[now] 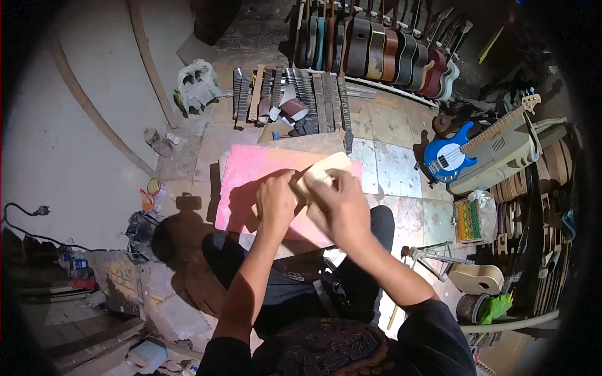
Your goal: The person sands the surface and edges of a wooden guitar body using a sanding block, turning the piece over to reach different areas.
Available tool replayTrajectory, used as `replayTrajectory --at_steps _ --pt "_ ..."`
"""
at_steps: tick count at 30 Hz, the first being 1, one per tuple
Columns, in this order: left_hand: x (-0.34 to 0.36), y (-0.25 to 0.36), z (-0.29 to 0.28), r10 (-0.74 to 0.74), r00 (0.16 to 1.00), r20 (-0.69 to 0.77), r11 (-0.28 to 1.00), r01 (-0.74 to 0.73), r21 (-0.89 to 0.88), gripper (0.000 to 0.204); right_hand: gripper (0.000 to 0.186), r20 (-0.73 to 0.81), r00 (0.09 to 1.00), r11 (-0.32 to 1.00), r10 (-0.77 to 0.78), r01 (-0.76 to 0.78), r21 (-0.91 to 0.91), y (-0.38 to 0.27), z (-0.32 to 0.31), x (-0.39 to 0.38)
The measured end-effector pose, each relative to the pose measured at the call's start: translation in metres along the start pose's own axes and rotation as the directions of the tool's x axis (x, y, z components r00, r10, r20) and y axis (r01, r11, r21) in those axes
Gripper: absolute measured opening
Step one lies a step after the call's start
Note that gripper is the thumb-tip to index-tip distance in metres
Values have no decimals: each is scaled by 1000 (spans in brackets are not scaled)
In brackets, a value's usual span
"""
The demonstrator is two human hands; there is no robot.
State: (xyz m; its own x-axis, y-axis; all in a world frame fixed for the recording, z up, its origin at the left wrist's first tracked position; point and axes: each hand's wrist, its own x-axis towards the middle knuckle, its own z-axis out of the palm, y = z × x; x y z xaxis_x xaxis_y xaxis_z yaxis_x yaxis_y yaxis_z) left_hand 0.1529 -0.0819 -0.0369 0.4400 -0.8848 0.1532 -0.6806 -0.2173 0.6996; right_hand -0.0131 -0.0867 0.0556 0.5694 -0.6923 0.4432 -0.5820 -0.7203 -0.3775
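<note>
A pale, flat piece (327,164) with rounded corners, wood by its look, is tilted above a pink board (248,166). My right hand (343,207) is closed on it, the thumb and fingers bent over its face. At its left lower edge, my left hand (276,199) grips with curled fingers; the fingertips are partly hidden. Both hands cast dark shadows on the pink board, which lies flat in front of my knees.
Beyond the board lie several guitar necks (304,81) and a roll of brown sandpaper (293,109). Guitar bodies (389,53) stand in a rack at the back. A blue bass guitar (450,156) leans at right, above a small unfinished guitar body (475,279). A white wall (94,119) bounds the left.
</note>
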Motion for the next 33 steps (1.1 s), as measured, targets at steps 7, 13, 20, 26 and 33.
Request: replayTrajectory --at_steps 7,13,20,26,33 --pt "3 15 -13 97 993 66 985 -106 139 42 46 -46 995 996 92 -92 10 28 0 16" --pt "4 32 -21 84 993 82 992 -92 90 35 43 -142 979 982 149 -130 134 49 3 19" --pt "10 11 -14 148 989 -6 987 -147 70 30 41 -297 955 992 6 32 122 26 33 -6" --pt "13 15 -18 131 991 35 989 -133 59 28 41 -310 947 995 88 -69 71 14 38 -6" --pt "6 30 -22 99 991 91 988 -109 113 34 45 -167 903 866 396 -307 395 50 17 9"
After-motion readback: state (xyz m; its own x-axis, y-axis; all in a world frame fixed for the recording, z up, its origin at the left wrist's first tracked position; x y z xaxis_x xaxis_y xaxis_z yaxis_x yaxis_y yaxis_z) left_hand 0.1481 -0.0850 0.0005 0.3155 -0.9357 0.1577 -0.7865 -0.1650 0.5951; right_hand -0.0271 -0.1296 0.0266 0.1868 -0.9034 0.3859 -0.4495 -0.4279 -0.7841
